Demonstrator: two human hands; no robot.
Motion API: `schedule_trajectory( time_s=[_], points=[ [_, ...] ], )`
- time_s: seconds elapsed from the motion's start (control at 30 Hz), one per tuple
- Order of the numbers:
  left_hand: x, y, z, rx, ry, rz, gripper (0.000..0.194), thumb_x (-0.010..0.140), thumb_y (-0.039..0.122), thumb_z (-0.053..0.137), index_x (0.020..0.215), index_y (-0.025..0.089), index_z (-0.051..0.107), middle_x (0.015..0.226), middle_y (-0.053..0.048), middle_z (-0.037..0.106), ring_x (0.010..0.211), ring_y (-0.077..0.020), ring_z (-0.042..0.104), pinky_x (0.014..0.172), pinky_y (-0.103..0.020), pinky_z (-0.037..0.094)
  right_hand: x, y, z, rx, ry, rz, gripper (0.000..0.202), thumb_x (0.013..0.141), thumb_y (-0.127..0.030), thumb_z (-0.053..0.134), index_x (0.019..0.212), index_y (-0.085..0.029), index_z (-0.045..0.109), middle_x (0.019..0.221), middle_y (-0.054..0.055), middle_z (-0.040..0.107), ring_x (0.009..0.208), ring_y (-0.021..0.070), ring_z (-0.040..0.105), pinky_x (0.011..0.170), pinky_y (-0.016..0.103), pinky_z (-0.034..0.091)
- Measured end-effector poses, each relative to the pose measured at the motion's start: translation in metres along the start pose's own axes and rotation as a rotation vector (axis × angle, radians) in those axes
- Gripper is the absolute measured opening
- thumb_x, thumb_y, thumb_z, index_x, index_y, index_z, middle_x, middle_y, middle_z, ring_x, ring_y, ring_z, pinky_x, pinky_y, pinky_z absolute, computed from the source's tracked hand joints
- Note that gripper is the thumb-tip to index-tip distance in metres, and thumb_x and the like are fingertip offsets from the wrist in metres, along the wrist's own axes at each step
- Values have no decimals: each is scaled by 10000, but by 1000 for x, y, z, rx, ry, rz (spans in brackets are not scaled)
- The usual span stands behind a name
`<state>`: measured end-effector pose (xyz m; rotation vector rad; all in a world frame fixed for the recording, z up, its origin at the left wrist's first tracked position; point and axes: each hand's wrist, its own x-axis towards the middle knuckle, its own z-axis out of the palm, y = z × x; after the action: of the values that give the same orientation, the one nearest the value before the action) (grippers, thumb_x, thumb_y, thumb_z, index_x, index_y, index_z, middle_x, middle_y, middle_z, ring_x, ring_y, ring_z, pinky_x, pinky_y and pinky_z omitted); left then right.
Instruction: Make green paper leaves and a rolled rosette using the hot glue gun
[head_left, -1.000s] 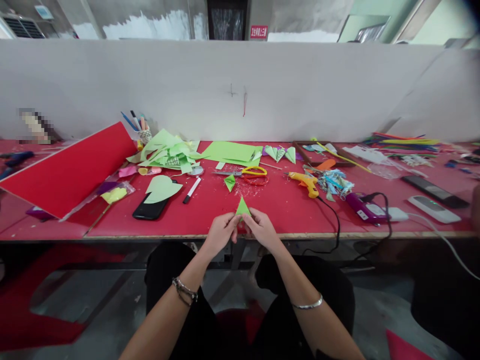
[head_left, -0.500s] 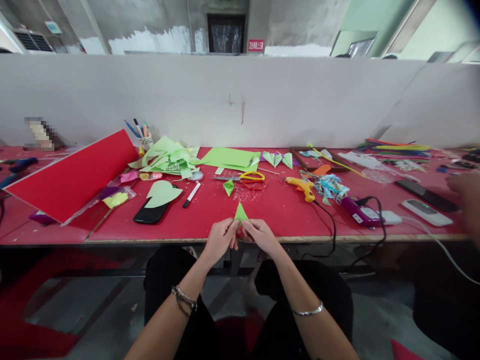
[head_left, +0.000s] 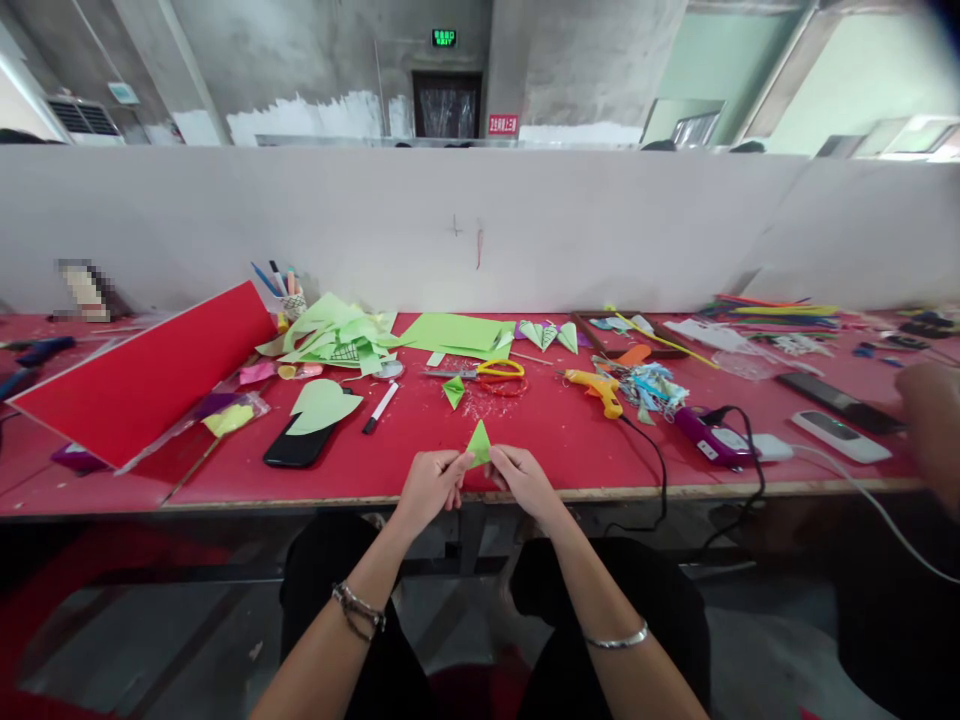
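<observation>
A small folded piece of green paper (head_left: 480, 442) is held over the table's front edge, its point upward. My left hand (head_left: 433, 485) pinches its left side between thumb and fingers. On the other side, my right hand (head_left: 523, 478) grips the right edge the same way. Just beyond lies another folded green paper piece (head_left: 453, 391), beside scissors (head_left: 498, 370) with yellow and red handles. A black-and-white marker (head_left: 380, 408) rests to the left. Further left, a light green paper heart (head_left: 322, 405) partly covers a black phone (head_left: 300, 443).
Green paper scraps (head_left: 341, 335) and flat green sheets (head_left: 450, 333) lie at the back. A yellow glue gun (head_left: 596, 388) with a black cord sits right, near a purple power strip (head_left: 709, 437). A red board (head_left: 157, 370) leans at left. Another person's hand (head_left: 930, 420) is at far right.
My view has tipped up slightly, so the table appears lower. My left hand has shifted a little left along the paper, leaving more of it visible between my hands.
</observation>
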<state>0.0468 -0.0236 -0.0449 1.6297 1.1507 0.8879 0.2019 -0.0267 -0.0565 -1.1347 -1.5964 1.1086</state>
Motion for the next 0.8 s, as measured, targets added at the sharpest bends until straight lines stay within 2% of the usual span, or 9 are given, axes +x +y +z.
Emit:
schedule_trajectory(
  time_s=[0.17, 0.27, 0.33, 0.43, 0.57, 0.63, 0.67, 0.73, 0.8],
  points=[
    [6, -6, -8, 178, -6, -1, 424, 803, 485, 359, 518, 175, 407, 319, 63, 414, 321, -89, 468, 412, -179, 372, 8, 2, -4, -30, 59, -9, 363, 810, -442, 384, 562, -180, 424, 439, -61, 356, 409, 72, 324, 427, 210, 253],
    [10, -10, -10, 263, -31, 5, 442, 828, 477, 303, 528, 173, 416, 331, 55, 419, 328, -93, 464, 414, -183, 353, 13, 6, 0, -35, 90, -9, 275, 821, -413, 369, 676, -189, 437, 486, -60, 395, 438, 85, 373, 447, 206, 303],
    [13, -12, -11, 344, -50, 22, 445, 837, 460, 303, 522, 171, 427, 346, 45, 428, 349, -99, 468, 434, -193, 349, 16, 10, 4, -101, 156, -41, 193, 808, -377, 406, 789, -189, 448, 576, -40, 460, 510, 103, 441, 504, 218, 367],
    [19, -14, -15, 497, -28, 60, 392, 823, 398, 384, 518, 164, 465, 434, 9, 482, 463, -129, 509, 515, -229, 362, 19, 13, 8, -362, 213, -168, 161, 762, -257, 491, 904, -181, 485, 811, 33, 532, 723, 147, 508, 673, 276, 424],
    [24, -21, -19, 676, 68, 103, 257, 787, 291, 475, 577, 153, 526, 671, -60, 554, 740, -200, 541, 671, -295, 386, 20, 15, 11, -717, 71, -251, 130, 774, -162, 479, 871, -187, 562, 902, 62, 547, 856, 185, 483, 776, 320, 402],
    [26, -27, -20, 785, 123, 157, 180, 787, 292, 491, 720, 147, 574, 819, -84, 566, 855, -219, 523, 734, -318, 399, 21, 14, 12, -792, 23, -244, 131, 787, -154, 472, 854, -186, 580, 891, 56, 561, 842, 181, 483, 768, 311, 402],
    [27, -30, -20, 837, 152, 195, 188, 792, 303, 492, 845, 146, 580, 914, -97, 562, 913, -225, 509, 762, -326, 406, 22, 14, 11, -803, 1, -243, 133, 790, -155, 473, 856, -184, 585, 893, 54, 566, 842, 177, 486, 767, 304, 402],
    [28, -35, -20, 916, 191, 276, 331, 804, 318, 488, 1099, 168, 505, 1135, -116, 495, 1041, -235, 459, 828, -347, 408, 26, 11, 7, -791, -62, -244, 129, 792, -167, 480, 863, -178, 588, 892, 51, 573, 846, 169, 499, 760, 287, 404],
    [30, -39, -19, 954, 180, 327, 382, 814, 307, 479, 1187, 225, 453, 1295, -99, 381, 1152, -248, 380, 897, -378, 384, 36, 6, -3, -769, -148, -239, 134, 793, -186, 487, 887, -168, 581, 899, 53, 582, 839, 155, 520, 742, 267, 410]
  ],
)
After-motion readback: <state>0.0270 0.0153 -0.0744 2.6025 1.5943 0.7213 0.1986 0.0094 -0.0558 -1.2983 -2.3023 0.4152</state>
